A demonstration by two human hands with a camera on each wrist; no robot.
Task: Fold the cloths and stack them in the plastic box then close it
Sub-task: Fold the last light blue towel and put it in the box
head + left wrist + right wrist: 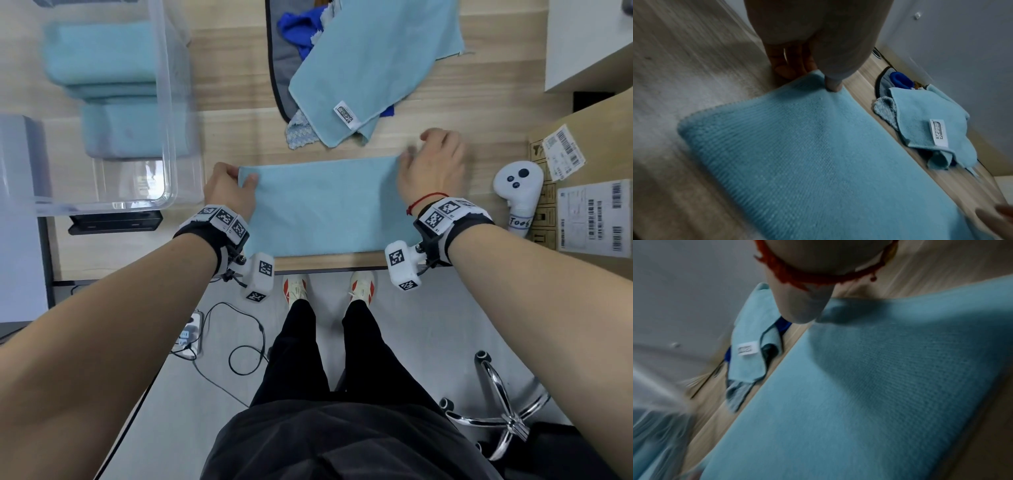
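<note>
A light blue cloth point(329, 205) point(807, 154) point(869, 386), folded into a wide rectangle, lies flat by the table's front edge. My left hand point(233, 181) point(797, 65) pinches its far left corner between thumb and fingers. My right hand point(431, 168) hovers blurred over the far right corner, fingers loosely spread, thumb point(801, 305) touching the cloth's edge. The clear plastic box point(168, 102) stands open at the left with folded blue cloths point(99, 54) stacked inside. Unfolded cloths point(370, 68) point(920, 121) point(750, 345) lie in a pile behind.
A dark blue cloth point(298, 31) and a grey mat point(281, 61) lie under the pile. To the right are a white controller point(517, 192) and a cardboard box point(582, 171). A black device point(116, 222) sits below the plastic box.
</note>
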